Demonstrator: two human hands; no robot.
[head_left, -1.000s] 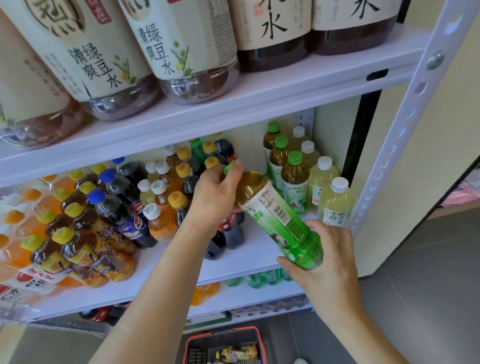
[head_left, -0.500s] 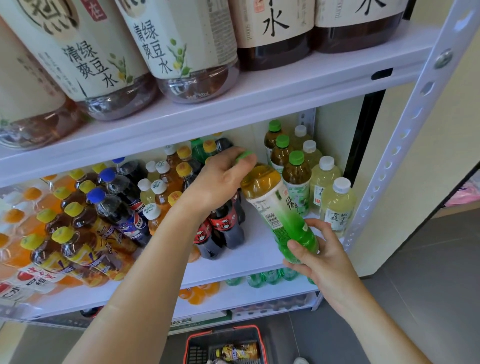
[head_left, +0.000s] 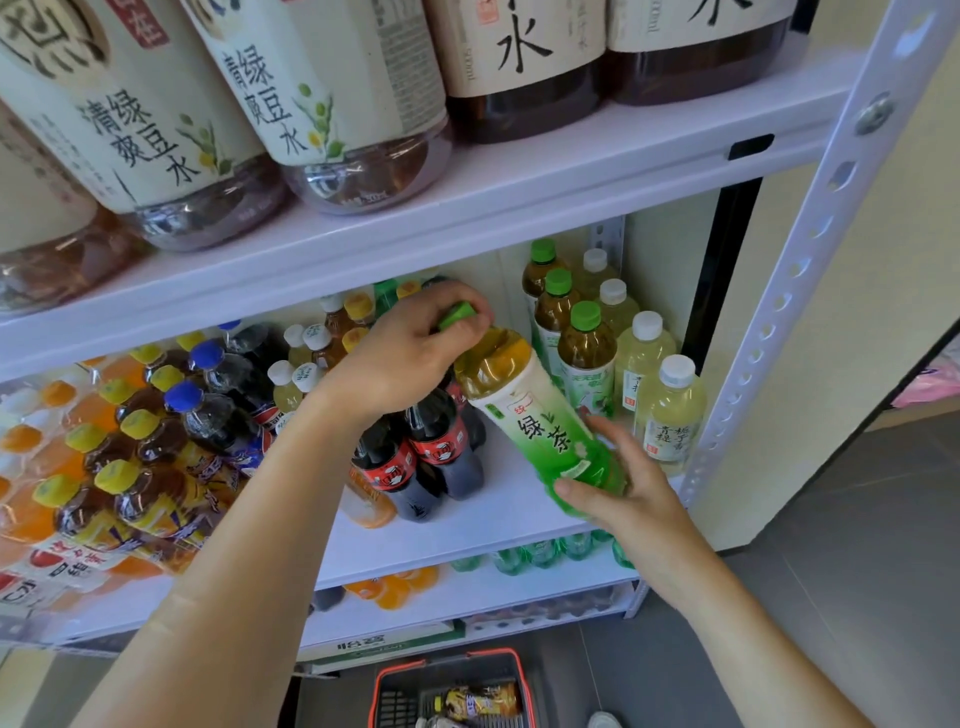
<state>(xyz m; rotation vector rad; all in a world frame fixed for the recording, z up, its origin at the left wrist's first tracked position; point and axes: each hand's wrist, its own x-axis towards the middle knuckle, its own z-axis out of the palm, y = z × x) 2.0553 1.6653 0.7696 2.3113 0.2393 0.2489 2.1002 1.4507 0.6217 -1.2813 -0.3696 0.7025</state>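
Bottle (head_left: 540, 421) turned label-forward; left grip (head_left: 410, 353) pinches cap (head_left: 457, 314), right grip (head_left: 623, 488) clasps base.

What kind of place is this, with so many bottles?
Most likely a small shop: white metal shelves hold rows of bottled drinks, a red shopping basket sits on the floor below, and the left hand and right hand hold a green tea bottle.
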